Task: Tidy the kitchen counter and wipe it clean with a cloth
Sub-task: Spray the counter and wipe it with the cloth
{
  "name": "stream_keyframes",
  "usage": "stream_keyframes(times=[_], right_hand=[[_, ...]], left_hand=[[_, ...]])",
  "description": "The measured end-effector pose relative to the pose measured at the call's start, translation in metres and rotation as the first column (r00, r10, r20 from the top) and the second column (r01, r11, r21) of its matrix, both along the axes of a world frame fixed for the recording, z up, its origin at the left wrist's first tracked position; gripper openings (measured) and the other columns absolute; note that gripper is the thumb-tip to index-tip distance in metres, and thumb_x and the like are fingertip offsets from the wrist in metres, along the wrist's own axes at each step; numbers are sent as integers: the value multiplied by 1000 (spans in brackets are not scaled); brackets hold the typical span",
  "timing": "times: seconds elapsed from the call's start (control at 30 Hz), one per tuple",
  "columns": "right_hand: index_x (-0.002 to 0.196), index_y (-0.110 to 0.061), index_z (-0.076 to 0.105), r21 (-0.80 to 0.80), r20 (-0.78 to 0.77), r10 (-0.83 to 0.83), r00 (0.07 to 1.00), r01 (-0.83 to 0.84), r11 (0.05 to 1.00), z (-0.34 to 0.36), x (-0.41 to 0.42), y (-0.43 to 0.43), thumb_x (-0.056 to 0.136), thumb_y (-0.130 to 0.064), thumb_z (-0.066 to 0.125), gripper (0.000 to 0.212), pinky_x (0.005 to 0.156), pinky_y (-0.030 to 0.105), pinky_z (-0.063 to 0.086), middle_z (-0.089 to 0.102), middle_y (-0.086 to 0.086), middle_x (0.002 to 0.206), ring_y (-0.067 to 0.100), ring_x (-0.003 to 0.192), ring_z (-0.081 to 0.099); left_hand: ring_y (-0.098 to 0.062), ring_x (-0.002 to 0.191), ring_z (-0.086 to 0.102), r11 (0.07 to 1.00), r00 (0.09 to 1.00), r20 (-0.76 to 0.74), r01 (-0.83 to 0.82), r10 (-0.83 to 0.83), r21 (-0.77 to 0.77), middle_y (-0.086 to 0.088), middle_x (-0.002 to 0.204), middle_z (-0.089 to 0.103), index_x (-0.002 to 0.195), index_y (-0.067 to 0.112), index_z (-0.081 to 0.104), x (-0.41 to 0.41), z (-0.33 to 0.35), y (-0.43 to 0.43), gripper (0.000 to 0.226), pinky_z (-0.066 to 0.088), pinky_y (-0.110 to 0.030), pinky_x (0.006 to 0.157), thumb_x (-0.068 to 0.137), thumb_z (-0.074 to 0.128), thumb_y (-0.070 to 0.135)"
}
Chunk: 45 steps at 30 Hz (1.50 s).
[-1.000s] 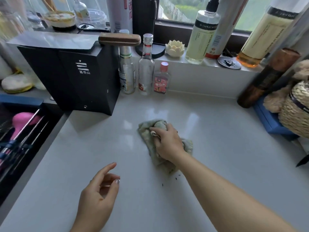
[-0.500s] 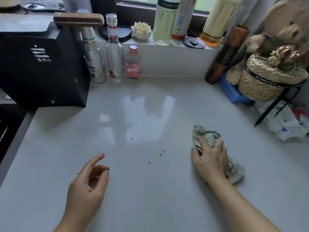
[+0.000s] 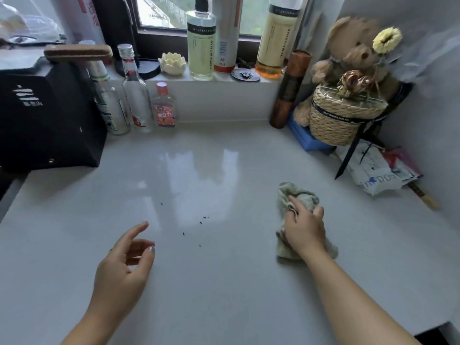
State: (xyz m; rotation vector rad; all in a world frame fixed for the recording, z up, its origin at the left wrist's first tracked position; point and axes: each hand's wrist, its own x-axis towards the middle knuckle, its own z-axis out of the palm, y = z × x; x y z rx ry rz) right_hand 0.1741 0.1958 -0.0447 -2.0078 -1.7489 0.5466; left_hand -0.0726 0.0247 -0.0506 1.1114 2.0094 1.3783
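Observation:
A crumpled pale green cloth (image 3: 300, 197) lies on the white counter (image 3: 224, 282), right of centre. My right hand (image 3: 305, 229) presses down on it, fingers gripping the fabric. My left hand (image 3: 124, 265) hovers over the counter's near left part, fingers loosely curled and apart, holding nothing. Several small dark crumbs (image 3: 200, 222) are scattered on the counter between my hands.
A black box (image 3: 47, 115) stands at the back left, with three bottles (image 3: 135, 95) beside it. Tall bottles (image 3: 201, 38) line the windowsill. At the back right are a brown tube (image 3: 290, 88), a woven basket (image 3: 346, 118) with a teddy bear, and plastic packets (image 3: 375, 170).
My right hand has dragged the cloth from the counter's centre over to the right, leaving crumbs behind it. My left hand has stayed nearly still.

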Motion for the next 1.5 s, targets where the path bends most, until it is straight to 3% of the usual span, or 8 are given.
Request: stream_keyframes(times=[0.1, 0.4, 0.53, 0.9, 1.0, 1.23, 1.37, 1.5], right_hand=[[128, -32, 48, -10, 143, 74, 987, -74, 997, -16, -28, -6, 88, -25, 44, 41, 90, 43, 42, 36, 19, 125, 41, 104, 49], [131, -31, 44, -3, 205, 364, 909, -371, 929, -23, -119, -50, 88, -24, 44, 44, 90, 41, 40, 32, 19, 131, 38, 103, 47], [129, -30, 48, 17, 184, 349, 919, -358, 934, -25, -141, -66, 87, -23, 45, 43, 91, 41, 39, 33, 20, 131, 40, 102, 48], [126, -31, 51, 10, 184, 344, 921, -352, 936, -22, -227, -126, 86, -23, 46, 41, 90, 43, 40, 35, 19, 129, 42, 101, 48], [125, -32, 51, -9, 182, 358, 916, -362, 932, -20, -250, -144, 86, -23, 46, 41, 90, 42, 40, 34, 18, 130, 41, 102, 48], [124, -30, 52, 50, -205, 284, 937, -280, 959, 1, -250, -109, 88, -17, 42, 40, 89, 26, 37, 42, 18, 122, 27, 96, 47], [128, -27, 50, -24, -53, 259, 964, -261, 965, 6, -240, -61, 88, -18, 41, 42, 104, 37, 33, 36, 25, 131, 37, 117, 43], [126, -31, 50, -88, 123, 353, 927, -345, 935, -6, -266, -67, 87, -24, 41, 40, 100, 44, 37, 30, 19, 135, 44, 112, 45]], left_hand=[[-7, 78, 62, 994, 994, -28, -107, 106, -17, 5, 85, 65, 108, 30, 56, 5, -1, -19, 41, 42, 0, 61, 80, 59, 0], [-13, 84, 62, 960, 961, -5, -278, 278, -31, 5, 88, 65, 110, 29, 56, -17, -2, -69, 41, 45, -2, 62, 81, 59, 1], [-15, 93, 56, 941, 942, -19, -335, 334, -53, 7, 95, 60, 118, 25, 53, -42, 0, -87, 46, 41, -26, 84, 79, 62, 2], [2, 101, 50, 968, 971, 9, -238, 239, -84, 19, 102, 54, 114, 42, 43, -119, 2, -137, 51, 35, -29, 88, 80, 61, 8], [-2, 102, 51, 977, 979, 39, -196, 200, -86, 16, 102, 54, 114, 40, 43, -127, -2, -141, 53, 36, -28, 89, 80, 61, 4], [-3, 103, 52, 988, 990, 34, -131, 134, -80, 14, 104, 55, 114, 45, 42, -139, 0, -143, 56, 36, -28, 91, 80, 61, 5], [-4, 104, 52, 988, 991, 7, -132, 133, -75, 14, 104, 56, 115, 44, 43, -145, 2, -147, 55, 36, -28, 89, 80, 61, 6], [-5, 104, 51, 983, 987, 28, -158, 161, -89, 13, 103, 56, 116, 45, 42, -150, 1, -154, 55, 36, -26, 89, 81, 59, 5]])
